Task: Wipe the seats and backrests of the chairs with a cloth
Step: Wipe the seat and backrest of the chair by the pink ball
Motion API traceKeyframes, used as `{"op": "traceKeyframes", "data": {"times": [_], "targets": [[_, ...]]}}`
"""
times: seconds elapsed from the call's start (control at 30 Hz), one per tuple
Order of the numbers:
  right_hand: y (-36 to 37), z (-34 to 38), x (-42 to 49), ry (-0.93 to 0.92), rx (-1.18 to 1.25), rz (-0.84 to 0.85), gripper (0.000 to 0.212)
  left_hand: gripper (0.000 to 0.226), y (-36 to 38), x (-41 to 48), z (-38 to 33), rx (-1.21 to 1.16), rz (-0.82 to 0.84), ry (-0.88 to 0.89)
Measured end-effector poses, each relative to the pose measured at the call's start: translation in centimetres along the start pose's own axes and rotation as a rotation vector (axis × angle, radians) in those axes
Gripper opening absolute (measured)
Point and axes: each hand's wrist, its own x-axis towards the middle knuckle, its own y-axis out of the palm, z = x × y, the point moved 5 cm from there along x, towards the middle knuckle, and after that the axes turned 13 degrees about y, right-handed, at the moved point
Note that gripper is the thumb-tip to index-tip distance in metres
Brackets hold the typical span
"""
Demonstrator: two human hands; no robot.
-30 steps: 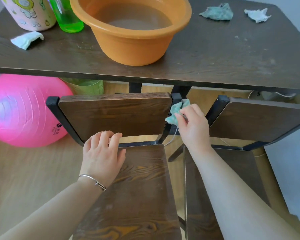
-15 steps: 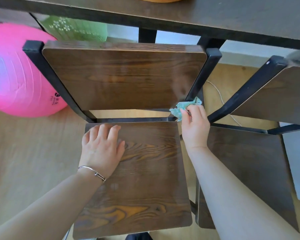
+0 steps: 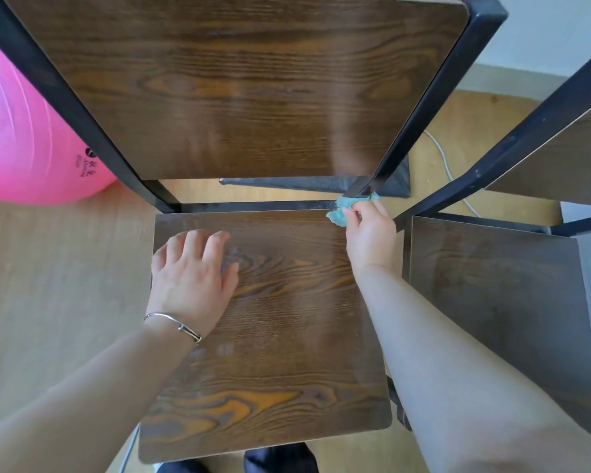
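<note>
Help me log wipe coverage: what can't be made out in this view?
Head view:
- cloth: mostly hidden in the grip of the right hand.
- backrest: top cut off by the upper edge.
- second chair: cut off by the right edge, partly behind the forearm.
- print on the pink ball: too small to read.

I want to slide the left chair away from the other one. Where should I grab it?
Probably the left post, coming from the left: it is a slim bare bar a grip can wrap. The right post is crowded by the other chair, and the right hand holds the cloth at its foot.
</note>
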Motion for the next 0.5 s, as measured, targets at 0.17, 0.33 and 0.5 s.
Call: {"op": "traceKeyframes", "data": {"times": [0.17, 0.33, 0.5], "targets": [[0.8, 0.1, 0.3, 0.073, -0.05, 0.059, 0.022, 0.043, -0.2, 0.3, 0.1, 0.004, 0.006, 0.017], [0.3, 1.1, 0.5, 0.114, -0.179, 0.145, 0.026, 0.045, -0.4, 0.3, 0.4, -0.027, 0.024, 0.021], [0.1, 1.6, -0.2, 0.164, -0.338, 0.241, 0.027, 0.042, -1.6, -0.8, 0.7, -0.015, 0.029, 0.034]]}}
